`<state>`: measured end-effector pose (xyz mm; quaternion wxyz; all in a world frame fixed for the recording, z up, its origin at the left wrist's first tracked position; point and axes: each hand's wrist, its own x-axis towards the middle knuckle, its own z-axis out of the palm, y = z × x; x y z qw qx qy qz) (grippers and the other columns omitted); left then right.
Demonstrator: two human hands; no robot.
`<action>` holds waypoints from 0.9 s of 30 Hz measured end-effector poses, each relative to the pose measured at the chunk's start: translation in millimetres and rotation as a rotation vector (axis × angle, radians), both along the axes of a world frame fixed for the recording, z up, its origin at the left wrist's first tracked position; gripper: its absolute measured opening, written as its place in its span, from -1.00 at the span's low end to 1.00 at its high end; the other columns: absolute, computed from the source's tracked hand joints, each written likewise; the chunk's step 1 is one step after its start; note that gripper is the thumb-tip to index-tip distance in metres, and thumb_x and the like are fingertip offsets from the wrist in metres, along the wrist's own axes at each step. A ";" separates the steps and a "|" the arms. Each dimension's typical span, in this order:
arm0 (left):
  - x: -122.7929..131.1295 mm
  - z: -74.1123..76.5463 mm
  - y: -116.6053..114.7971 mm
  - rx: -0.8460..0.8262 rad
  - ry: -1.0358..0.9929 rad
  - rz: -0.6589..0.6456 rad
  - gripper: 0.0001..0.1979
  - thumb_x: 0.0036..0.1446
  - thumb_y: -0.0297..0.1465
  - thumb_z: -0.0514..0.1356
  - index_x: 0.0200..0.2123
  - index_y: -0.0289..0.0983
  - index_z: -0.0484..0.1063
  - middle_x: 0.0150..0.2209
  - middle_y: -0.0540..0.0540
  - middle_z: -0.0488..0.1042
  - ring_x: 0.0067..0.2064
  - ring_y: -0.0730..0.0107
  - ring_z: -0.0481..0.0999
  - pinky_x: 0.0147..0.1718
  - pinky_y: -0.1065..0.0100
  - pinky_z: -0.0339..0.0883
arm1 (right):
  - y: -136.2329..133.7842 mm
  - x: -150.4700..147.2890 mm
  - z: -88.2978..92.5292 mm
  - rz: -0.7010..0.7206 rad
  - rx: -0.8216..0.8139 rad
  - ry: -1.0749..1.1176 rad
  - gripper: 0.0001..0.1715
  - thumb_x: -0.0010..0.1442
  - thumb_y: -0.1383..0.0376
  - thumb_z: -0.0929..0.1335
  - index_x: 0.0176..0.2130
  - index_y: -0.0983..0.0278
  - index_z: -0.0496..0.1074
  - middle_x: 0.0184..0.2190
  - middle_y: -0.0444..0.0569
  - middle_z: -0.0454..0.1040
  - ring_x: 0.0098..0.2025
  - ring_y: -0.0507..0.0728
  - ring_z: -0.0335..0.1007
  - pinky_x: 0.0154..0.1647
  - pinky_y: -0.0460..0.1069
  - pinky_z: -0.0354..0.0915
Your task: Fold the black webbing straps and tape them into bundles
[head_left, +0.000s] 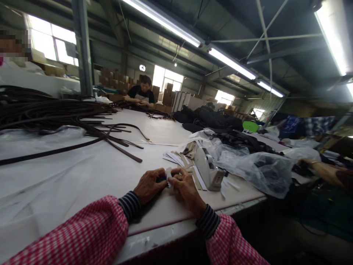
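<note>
White and small, a slip (168, 172) sits pinched between the left hand (149, 184) and the right hand (186, 188).

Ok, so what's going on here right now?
The left hand and right hand meet over the table, holding a small white piece between them; its kind is unclear. A tape dispenser stands just to their right, beside white and tan strips. Dark straps lie piled to the left, with a co-worker across the table.

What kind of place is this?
Probably a factory or workshop: dark straps lie heaped on a big white table, boxes are stacked behind, and long lights hang overhead.
</note>
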<state>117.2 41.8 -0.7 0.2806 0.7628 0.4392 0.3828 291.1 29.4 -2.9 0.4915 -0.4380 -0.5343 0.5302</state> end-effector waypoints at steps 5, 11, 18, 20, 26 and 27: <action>0.4 -0.3 -1.2 0.007 0.008 0.009 -0.84 0.11 -0.28 0.17 -0.30 -0.22 0.46 -0.34 0.01 0.53 -0.29 0.28 0.47 -0.28 0.32 0.23 | 1.1 2.7 11.3 0.075 -0.057 0.023 -0.56 -0.04 0.28 0.49 -0.15 0.30 0.38 -0.59 -0.27 0.37 -0.68 -0.12 0.08 -0.70 -0.19 -0.05; -1.3 0.6 -1.7 0.002 -0.013 -0.038 -0.85 0.08 -0.29 0.17 -0.30 -0.22 0.42 -0.32 0.01 0.51 -0.27 0.28 0.46 -0.26 0.32 0.22 | -0.3 1.7 18.6 0.102 -0.105 -0.035 -0.63 -0.09 0.27 0.49 -0.26 0.33 0.43 -0.62 -0.21 0.39 -0.67 -0.10 0.10 -0.67 -0.17 -0.03; -0.5 -3.9 -0.9 -0.017 -0.011 -0.027 -0.71 0.06 -0.35 0.17 -0.10 -0.17 0.35 -0.28 0.03 0.52 -0.34 0.32 0.44 -0.29 0.32 0.22 | 3.4 6.6 14.1 0.129 -0.137 -0.012 -0.59 -0.10 0.29 0.49 -0.20 0.34 0.46 -0.62 -0.20 0.41 -0.68 -0.11 0.11 -0.70 -0.20 -0.08; 0.1 -4.5 -0.7 -0.011 0.015 -0.039 -0.69 0.06 -0.36 0.15 -0.07 -0.16 0.36 -0.28 0.03 0.51 -0.33 0.31 0.44 -0.28 0.32 0.21 | 5.3 7.6 12.0 0.139 -0.140 0.000 -0.61 -0.09 0.29 0.49 -0.21 0.35 0.47 -0.62 -0.19 0.41 -0.69 -0.11 0.10 -0.71 -0.20 -0.08; -0.3 -2.6 -0.8 -0.021 0.024 -0.065 -0.66 0.06 -0.34 0.15 -0.04 -0.16 0.35 -0.29 0.04 0.48 -0.37 0.34 0.41 -0.30 0.33 0.21 | 12.4 4.3 3.8 0.099 -0.133 0.095 -0.67 -0.09 0.27 0.52 -0.30 0.36 0.48 -0.57 -0.18 0.39 -0.63 -0.11 0.17 -0.71 -0.21 -0.02; -0.7 -2.7 -0.8 -0.020 0.024 -0.069 -0.65 0.06 -0.34 0.15 -0.03 -0.16 0.35 -0.29 0.04 0.48 -0.37 0.35 0.41 -0.30 0.33 0.21 | 13.1 3.9 2.6 0.094 -0.131 0.109 -0.67 -0.10 0.26 0.53 -0.31 0.36 0.48 -0.55 -0.18 0.40 -0.62 -0.10 0.19 -0.71 -0.22 -0.01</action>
